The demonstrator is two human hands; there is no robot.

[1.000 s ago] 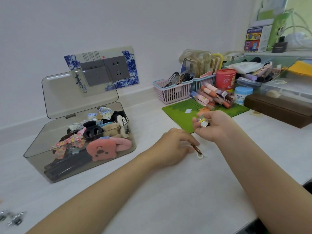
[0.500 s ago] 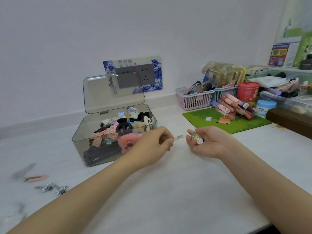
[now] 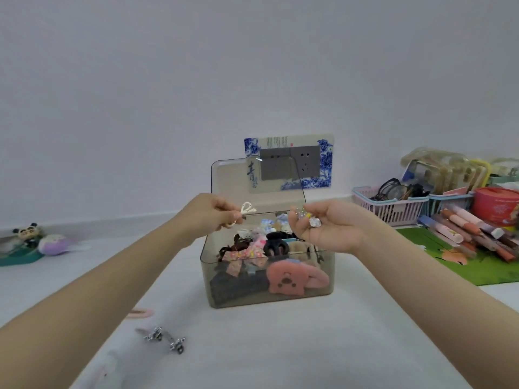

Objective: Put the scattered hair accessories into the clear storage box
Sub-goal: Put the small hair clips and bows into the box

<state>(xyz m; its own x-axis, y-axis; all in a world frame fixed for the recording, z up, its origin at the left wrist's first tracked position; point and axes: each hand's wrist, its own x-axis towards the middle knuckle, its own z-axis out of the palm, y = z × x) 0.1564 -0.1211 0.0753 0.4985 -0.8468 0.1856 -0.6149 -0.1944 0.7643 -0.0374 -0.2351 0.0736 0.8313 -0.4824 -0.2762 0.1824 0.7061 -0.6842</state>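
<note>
Head view: left hand [image 3: 213,213] pinches white looped clip [image 3: 247,208]; right hand [image 3: 325,228] cups glittery clips [image 3: 307,217].

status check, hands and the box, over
Left hand pinching a white clip, right hand cupping small clips, both over the open clear box. Silver clips and pink clip on table. Nothing blocking.
</note>
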